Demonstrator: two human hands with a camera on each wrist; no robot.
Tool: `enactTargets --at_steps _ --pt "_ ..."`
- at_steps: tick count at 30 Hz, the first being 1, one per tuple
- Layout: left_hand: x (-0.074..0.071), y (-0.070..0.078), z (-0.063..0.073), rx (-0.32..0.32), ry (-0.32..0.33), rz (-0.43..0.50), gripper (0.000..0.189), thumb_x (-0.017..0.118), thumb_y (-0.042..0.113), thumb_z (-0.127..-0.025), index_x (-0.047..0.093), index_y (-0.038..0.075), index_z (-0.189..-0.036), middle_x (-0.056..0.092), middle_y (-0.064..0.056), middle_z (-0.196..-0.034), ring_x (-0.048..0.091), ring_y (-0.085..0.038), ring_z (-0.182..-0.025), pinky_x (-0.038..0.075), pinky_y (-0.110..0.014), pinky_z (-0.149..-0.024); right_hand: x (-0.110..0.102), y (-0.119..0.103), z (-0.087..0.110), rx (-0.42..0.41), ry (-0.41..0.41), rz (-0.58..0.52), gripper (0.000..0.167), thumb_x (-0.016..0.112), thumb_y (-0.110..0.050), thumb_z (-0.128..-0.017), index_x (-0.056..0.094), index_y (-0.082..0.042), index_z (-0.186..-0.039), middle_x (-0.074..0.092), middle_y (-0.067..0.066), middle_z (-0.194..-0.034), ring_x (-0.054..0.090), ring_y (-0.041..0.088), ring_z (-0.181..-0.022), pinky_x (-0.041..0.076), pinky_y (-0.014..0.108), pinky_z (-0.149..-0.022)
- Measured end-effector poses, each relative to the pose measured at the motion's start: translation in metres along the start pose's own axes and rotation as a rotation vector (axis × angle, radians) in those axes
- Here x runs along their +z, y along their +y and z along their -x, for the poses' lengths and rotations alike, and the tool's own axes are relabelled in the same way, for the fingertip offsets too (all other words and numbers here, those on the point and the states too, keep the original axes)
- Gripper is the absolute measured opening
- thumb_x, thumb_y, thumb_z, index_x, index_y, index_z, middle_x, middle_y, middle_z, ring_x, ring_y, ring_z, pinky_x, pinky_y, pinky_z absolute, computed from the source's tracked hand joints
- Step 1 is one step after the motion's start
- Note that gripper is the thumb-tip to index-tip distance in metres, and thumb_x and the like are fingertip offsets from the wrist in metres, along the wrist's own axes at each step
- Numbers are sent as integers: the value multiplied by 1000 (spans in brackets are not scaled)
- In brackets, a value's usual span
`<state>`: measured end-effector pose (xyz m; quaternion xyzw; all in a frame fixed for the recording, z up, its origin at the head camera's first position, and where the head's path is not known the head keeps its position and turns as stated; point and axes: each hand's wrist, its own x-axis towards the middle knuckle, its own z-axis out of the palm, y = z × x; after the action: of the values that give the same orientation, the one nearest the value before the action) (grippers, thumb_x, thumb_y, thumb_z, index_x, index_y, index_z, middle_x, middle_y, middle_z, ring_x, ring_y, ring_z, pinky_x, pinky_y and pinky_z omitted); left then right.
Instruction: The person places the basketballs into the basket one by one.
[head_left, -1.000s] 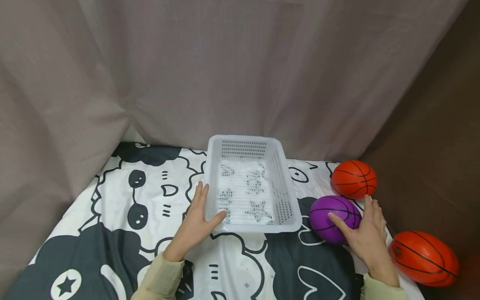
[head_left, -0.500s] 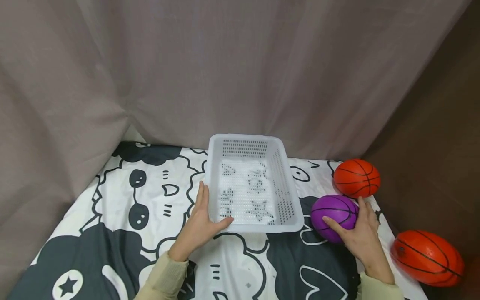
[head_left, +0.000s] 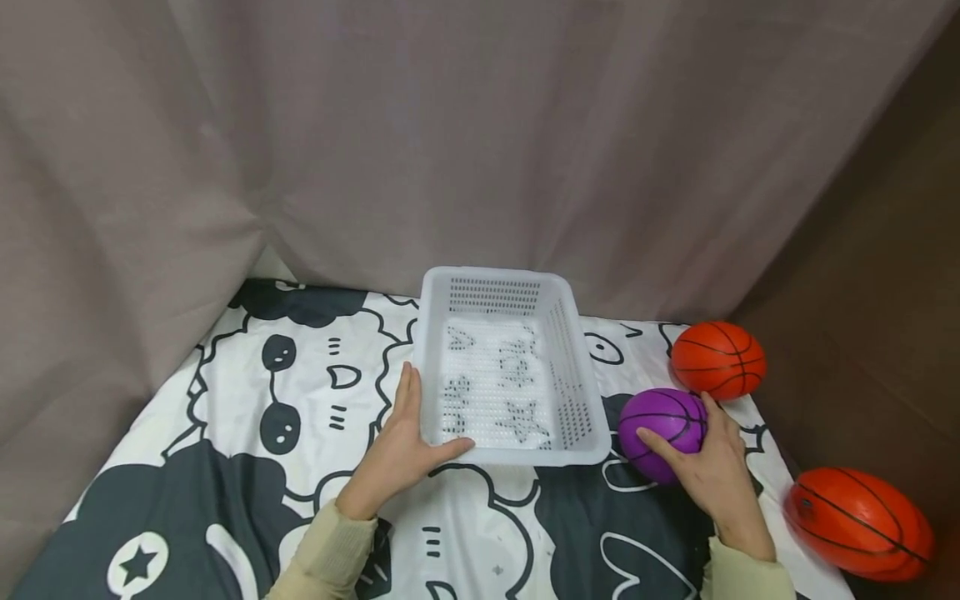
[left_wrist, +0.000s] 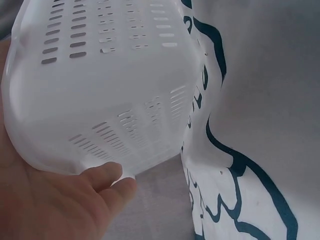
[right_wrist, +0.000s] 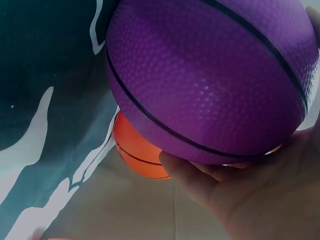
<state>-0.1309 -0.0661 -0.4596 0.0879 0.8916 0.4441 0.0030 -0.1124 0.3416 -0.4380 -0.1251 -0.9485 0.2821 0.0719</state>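
Note:
A white perforated plastic basket (head_left: 517, 457) stands on a black-and-white patterned cloth. My left hand (head_left: 393, 462) holds its near left corner, thumb over the rim and fingers along the outer side wall. In the left wrist view, fingertips touch the basket's slotted outside wall (left_wrist: 100, 85). To the right of the basket, my right hand (head_left: 712, 475) grips a purple toy basketball (head_left: 651, 421), thumb on the near side and fingers round its right side. The right wrist view shows the purple basketball (right_wrist: 210, 85) large, with fingers curved along it; whether it touches the cloth I cannot tell.
An orange basketball (head_left: 717, 360) lies just behind the purple one. Another orange basketball (head_left: 858, 523) is at the cloth's right edge, right of my right hand. Grey-brown curtain fabric (head_left: 480, 142) hangs behind the basket, and darker fabric (head_left: 862, 333) closes the right side.
My right hand has moved left and closed round the purple basketball, which has shifted slightly left. My left thumb has slid a little right along the basket's rim.

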Motion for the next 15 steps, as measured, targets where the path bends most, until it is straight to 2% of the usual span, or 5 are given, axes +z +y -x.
enactTargets --at_steps 7,15 --pt "1 0 0 -2 12 24 132 78 63 -69 -5 8 -156 -15 -4 -161 22 -34 -142 30 -50 -111 0 1 -2 33 1 -20 117 73 -61 -76 10 -1 -155 17 36 -149 23 54 -129 28 77 -93" --pt "2 -1 0 -13 17 24 133 78 64 -68 -6 11 -156 -14 -4 -161 28 -35 -140 33 -50 -109 -2 -2 0 55 15 -40 117 74 -61 -75 13 -2 -155 20 36 -148 24 53 -129 29 76 -94"
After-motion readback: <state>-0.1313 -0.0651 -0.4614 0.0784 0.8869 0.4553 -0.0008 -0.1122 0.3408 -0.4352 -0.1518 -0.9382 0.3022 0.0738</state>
